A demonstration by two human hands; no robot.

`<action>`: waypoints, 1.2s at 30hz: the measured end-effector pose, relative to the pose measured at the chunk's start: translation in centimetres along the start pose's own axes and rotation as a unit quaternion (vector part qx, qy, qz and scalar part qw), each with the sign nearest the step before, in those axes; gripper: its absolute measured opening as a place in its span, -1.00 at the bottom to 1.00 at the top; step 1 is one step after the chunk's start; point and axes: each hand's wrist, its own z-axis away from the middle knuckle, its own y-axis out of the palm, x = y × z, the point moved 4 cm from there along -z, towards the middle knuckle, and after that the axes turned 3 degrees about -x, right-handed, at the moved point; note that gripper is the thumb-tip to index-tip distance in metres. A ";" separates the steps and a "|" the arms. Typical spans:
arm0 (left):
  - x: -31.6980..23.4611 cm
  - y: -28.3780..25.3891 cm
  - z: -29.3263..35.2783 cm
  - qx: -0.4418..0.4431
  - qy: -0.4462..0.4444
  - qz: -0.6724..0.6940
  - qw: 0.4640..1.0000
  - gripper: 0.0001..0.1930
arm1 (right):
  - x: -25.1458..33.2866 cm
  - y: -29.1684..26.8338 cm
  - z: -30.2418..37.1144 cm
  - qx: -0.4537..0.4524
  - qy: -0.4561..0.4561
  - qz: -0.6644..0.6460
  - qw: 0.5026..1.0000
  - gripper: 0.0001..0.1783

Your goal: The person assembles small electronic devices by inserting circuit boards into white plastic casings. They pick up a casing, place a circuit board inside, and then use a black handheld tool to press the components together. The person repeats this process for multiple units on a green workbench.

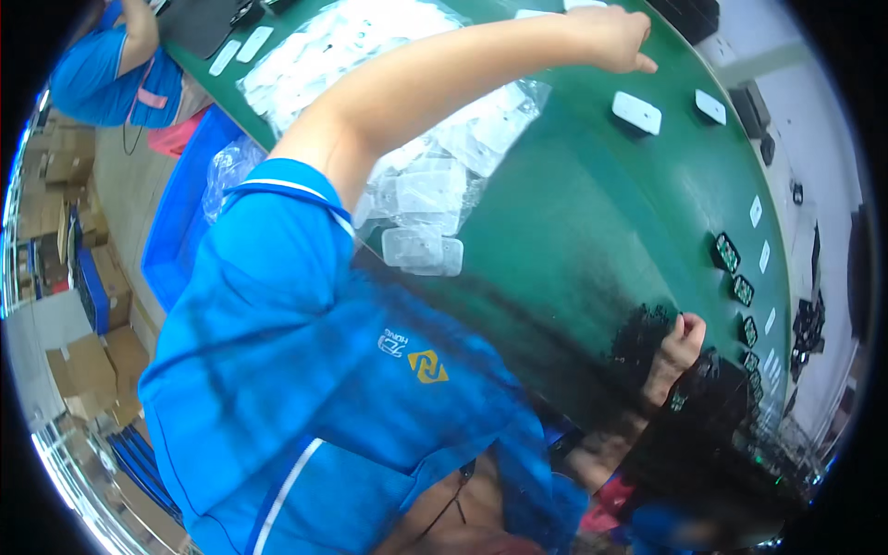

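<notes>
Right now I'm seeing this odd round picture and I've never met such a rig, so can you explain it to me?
No machine here, just a person's two bare hands. The one picture is from a fisheye camera worn on that person's head, looking down, so straight edges bend. Their blue shirt fills much of it. The left hand stretches across the green table, near a white piece at the top edge. Lower right, apparently the right hand has its fingertips together. I can't make out anything in either grip. On the table lie a heap of white pieces in or on clear plastic, a few loose ones, and a row of black cases with green insides. A blue bin stands at left; another person is at upper left.
</notes>
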 end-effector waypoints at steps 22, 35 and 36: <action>4.2 -12.5 25.9 -0.151 0.028 -0.165 0.974 -0.91 | 20.9 3.2 2.6 0.147 -0.002 -0.457 0.877 -0.86; -8.1 -1.1 24.9 0.053 -0.027 0.519 0.853 -0.80 | 23.1 1.0 6.1 0.128 -0.056 -0.448 0.883 -0.81; -8.3 -0.8 24.8 0.056 -0.020 0.503 0.862 -0.81 | 23.0 0.8 6.3 0.115 -0.078 -0.435 0.889 -0.82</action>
